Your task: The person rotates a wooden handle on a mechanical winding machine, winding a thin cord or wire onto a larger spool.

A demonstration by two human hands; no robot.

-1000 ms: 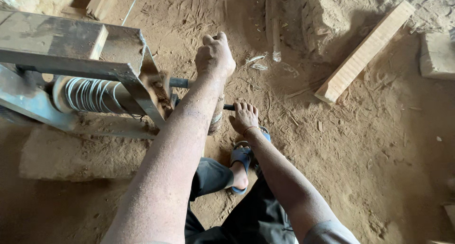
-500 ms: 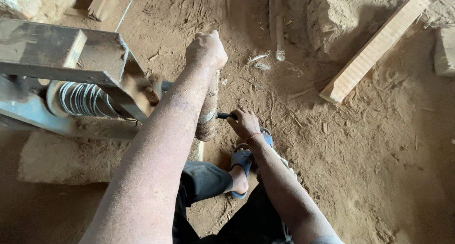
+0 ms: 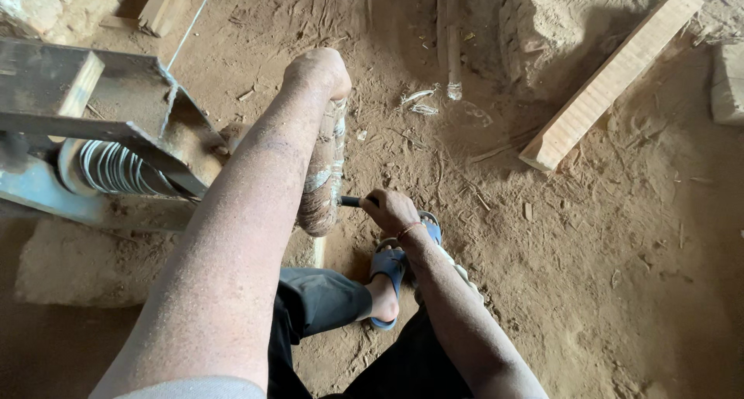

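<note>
Dusty brown wrapped crank arm (image 3: 322, 183) — top gripped by left hand (image 3: 318, 72); right hand (image 3: 390, 210) closed around dark metal handle (image 3: 350, 201) — beside grey steel frame (image 3: 116, 112).

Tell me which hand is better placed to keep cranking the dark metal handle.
Right. The right hand is closed on the dark metal crank handle; the left hand grips the top of the wrapped upright lever.

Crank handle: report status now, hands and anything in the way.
Left hand fisted on top of the wrapped crank lever. Right hand closed on the dark crank handle. Wire coil sits inside the metal frame. Sandalled foot close below the handle.
</note>
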